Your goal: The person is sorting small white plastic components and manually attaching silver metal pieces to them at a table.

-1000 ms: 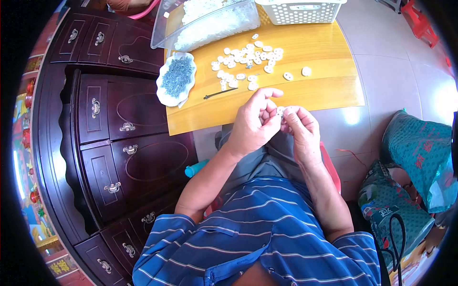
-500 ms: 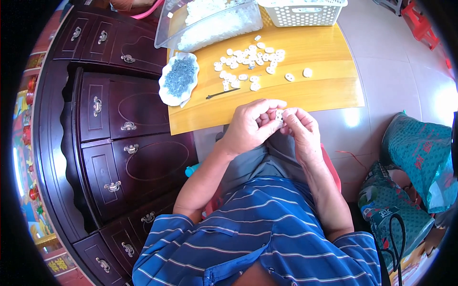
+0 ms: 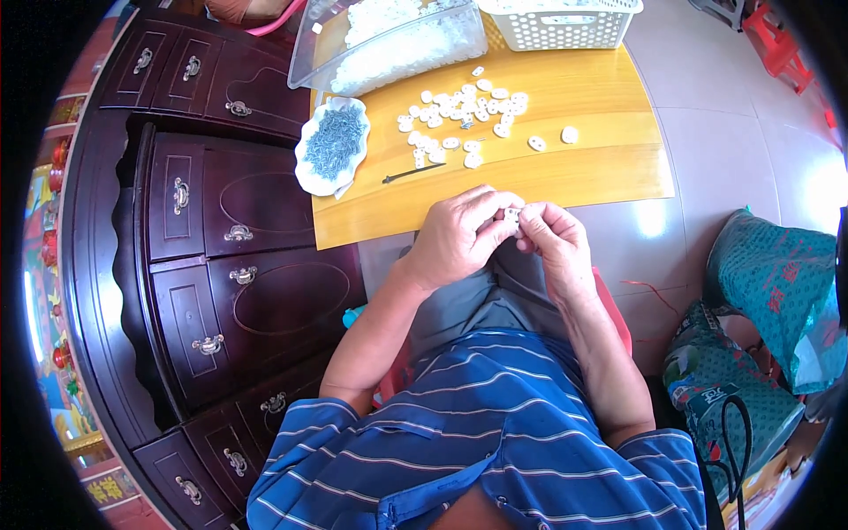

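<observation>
Pinching a small white piece (image 3: 511, 215) between thumb and fingers of both left hand (image 3: 455, 230) and right hand (image 3: 561, 243), at the near edge of the tabletop (image 3: 609, 181). Apparently midway through handling this one; too covered to tell whether finished. Outward from the hands, with two loose pieces (image 3: 536, 143) at one o'clock and a crowded scatter (image 3: 457, 113) at eleven; impossible to sort into done and waiting. At ten o'clock, with a slim dark rod (image 3: 413, 173) just beside the scatter, then a scalloped dish (image 3: 318, 186) full of grey slivers (image 3: 331, 143). Closed in farther off by a clear bin (image 3: 307, 66) at eleven and a pale basket (image 3: 574, 37) at half past twelve, blocking reach beyond. Flanked by a dark cabinet (image 3: 287, 296) at nine and green bags (image 3: 773, 283) at half past three.
</observation>
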Tool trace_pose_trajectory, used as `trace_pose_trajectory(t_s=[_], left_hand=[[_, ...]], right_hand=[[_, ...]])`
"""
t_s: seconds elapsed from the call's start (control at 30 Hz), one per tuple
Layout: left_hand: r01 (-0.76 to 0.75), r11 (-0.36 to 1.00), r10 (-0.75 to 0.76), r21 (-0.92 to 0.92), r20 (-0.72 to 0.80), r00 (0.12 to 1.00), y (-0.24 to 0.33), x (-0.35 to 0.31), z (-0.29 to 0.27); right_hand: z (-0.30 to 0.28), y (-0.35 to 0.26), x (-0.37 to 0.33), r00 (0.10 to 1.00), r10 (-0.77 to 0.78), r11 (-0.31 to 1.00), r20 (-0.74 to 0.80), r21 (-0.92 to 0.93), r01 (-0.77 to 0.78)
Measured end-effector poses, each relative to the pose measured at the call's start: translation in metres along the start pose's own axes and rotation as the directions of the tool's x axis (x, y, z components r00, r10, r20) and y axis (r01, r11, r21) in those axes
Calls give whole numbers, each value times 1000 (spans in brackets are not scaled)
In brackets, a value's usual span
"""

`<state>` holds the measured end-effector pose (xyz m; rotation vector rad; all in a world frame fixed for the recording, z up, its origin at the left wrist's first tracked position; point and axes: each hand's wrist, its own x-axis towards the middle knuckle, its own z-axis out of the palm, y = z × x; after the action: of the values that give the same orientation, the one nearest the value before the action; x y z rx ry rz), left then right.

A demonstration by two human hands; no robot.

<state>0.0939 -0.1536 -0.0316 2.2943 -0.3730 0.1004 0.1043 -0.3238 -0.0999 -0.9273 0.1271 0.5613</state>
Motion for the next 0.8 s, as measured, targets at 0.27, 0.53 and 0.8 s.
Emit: trace_pose_trajectory(t_s=[0.27,0.53,0.8], left_hand=[[31,999,-31,-11,33,999,-4,1,2],[21,999,-20,-30,18,1000,-11,2,7],[91,981,-92,-169,5,996,-12,2,10]], right_hand=[[-1,0,0,1000,4,1000,3,-3,-4],[0,1,-1,999,31,1000,-18,2,-31],[1,-2,1,999,-18,1000,-27,15,19]])
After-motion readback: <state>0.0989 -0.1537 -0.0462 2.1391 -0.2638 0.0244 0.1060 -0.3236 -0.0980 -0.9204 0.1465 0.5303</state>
